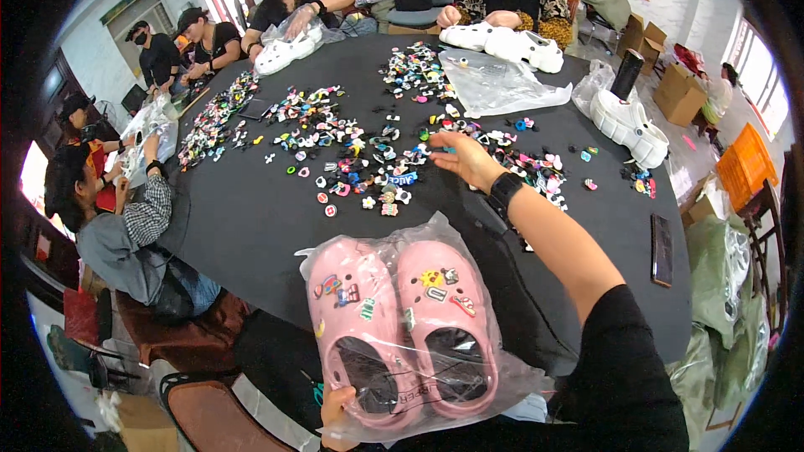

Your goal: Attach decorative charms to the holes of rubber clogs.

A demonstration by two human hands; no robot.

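A pair of pink clogs (363,274) lies in a clear plastic bag (519,382) at the table's near edge. Colourful shoe charms sit on both toes. My left hand (337,410) grips the bag's lower left side by a clog heel, most of its fingers hidden underneath. Over the middle of the table, my right hand (467,161) reaches out with its fingers stretched and apart, and nothing shows in them. Just beside its fingertips are loose shoe charms (402,177) in a scattered heap, and more lie behind the wrist, which wears a black band.
The black-covered table (243,218) carries several charm heaps. White clogs (628,130) and a phone (662,249) are at the right, a flat plastic bag (502,88) farther back. Several people sit around the far and left sides, some handling white clogs (285,52). A chair (219,414) stands at the lower left.
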